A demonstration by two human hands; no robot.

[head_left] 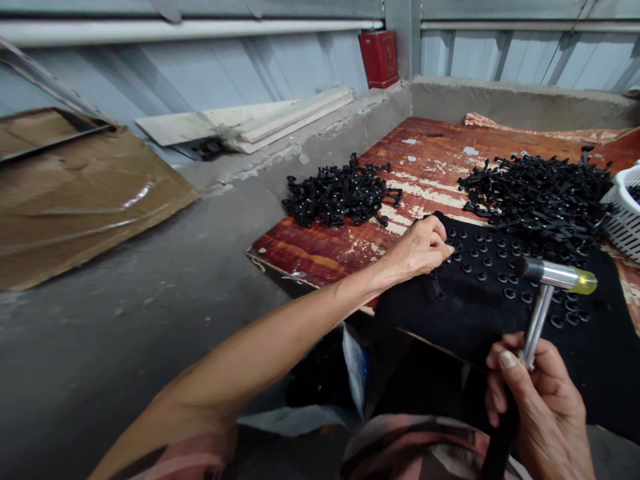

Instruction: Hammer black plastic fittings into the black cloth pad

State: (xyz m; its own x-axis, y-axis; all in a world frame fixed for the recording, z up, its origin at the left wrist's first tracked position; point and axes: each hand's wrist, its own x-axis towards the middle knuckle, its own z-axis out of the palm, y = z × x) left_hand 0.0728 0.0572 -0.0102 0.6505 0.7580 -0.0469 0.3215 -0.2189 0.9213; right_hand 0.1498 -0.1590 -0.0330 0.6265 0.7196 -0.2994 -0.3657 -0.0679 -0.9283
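Observation:
My right hand (545,400) grips a small mallet (537,320) by its handle. The mallet is held up, its metal head black at one end and yellow at the other. My left hand (423,248) is reached out over the black mat (420,320), fingertips pinched together. Whatever they hold, if anything, is hidden by the fingers. Several small round black pieces (481,275) are spread on the mat right of my left hand. Just below that hand lies a single black link-shaped part (439,287).
Black parts are heaped in a left pile (340,193) and a bigger right pile (545,193) on the worn red tabletop (290,250). A white basket (627,213) stands at the right edge. A red tin (379,59) sits on the ledge in the corner.

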